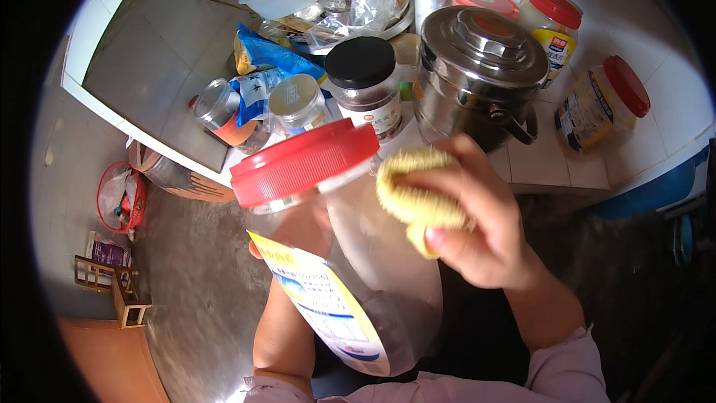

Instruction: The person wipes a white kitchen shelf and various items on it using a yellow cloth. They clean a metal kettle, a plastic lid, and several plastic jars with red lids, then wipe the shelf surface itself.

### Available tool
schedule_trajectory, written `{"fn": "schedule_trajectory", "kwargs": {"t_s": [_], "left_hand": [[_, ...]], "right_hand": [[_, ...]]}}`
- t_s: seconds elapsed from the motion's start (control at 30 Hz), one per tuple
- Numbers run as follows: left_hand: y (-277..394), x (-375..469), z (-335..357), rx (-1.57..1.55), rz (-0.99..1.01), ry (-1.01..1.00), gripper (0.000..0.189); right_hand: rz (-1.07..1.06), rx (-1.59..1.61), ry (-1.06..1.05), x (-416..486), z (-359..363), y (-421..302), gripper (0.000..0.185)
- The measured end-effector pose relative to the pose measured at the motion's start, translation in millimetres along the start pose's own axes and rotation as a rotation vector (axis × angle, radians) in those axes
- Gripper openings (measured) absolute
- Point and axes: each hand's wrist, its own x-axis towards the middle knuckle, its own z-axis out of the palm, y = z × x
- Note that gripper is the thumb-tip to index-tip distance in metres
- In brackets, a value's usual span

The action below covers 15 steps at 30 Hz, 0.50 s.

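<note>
A large clear plastic jar (386, 268) with a red ribbed screw lid (305, 162) and a yellow and white label tilts in front of me. My left hand (256, 249) holds it from behind and is mostly hidden by the jar; a fingertip shows at its left edge. Bunched between the fingers and thumb of my right hand (481, 212) is a yellow cloth (419, 196), close to the jar's upper right side. Whether the cloth touches the jar cannot be told. The lid sits on the jar's mouth.
On the tiled counter (559, 165) stand a steel lidded pot (484, 73), a black-lidded jar (361, 84), smaller clear jars, blue packets and two red-lidded jars at the right. A red basket (140, 201) and a wooden stool (126, 296) are at the left.
</note>
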Motion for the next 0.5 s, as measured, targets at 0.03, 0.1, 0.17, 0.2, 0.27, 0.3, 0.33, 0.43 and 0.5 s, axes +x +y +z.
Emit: {"fn": "schedule_trajectory", "kwargs": {"t_s": [0.03, 0.1, 0.17, 0.2, 0.27, 0.3, 0.33, 0.43, 0.5], "left_hand": [[2, 1, -1, 0.009, -0.019, -0.004, 0.135], [6, 3, -1, 0.106, -0.046, 0.038, 0.137], [6, 6, 3, 0.115, -0.06, 0.038, 0.139], [6, 8, 6, 0.073, -0.048, 0.045, 0.141], [4, 12, 15, 0.095, -0.005, 0.126, 0.141], [3, 15, 20, 0.107, 0.015, 0.167, 0.142], [5, 14, 25, 0.155, 0.02, 0.221, 0.142], [9, 16, 32, 0.25, 0.033, 0.347, 0.142], [12, 17, 30, 0.188, 0.074, 0.297, 0.139]], "right_hand": [[-0.048, -0.114, -0.035, -1, 0, -4, 0.042], [-0.15, -0.175, -0.106, -1, 1, -9, 0.044], [-0.19, -0.228, -0.154, -3, 1, -9, 0.045], [-0.226, -0.199, -0.142, -4, 1, -9, 0.044], [-0.257, -0.121, -0.154, -7, 3, -7, 0.04], [-0.273, -0.049, -0.158, -7, 4, -5, 0.039], [-0.298, -0.049, -0.185, -8, 6, -4, 0.039], [-0.337, 0.045, -0.209, -9, 8, -1, 0.036], [-0.367, 0.109, -0.251, -9, 8, 1, 0.035]]}}
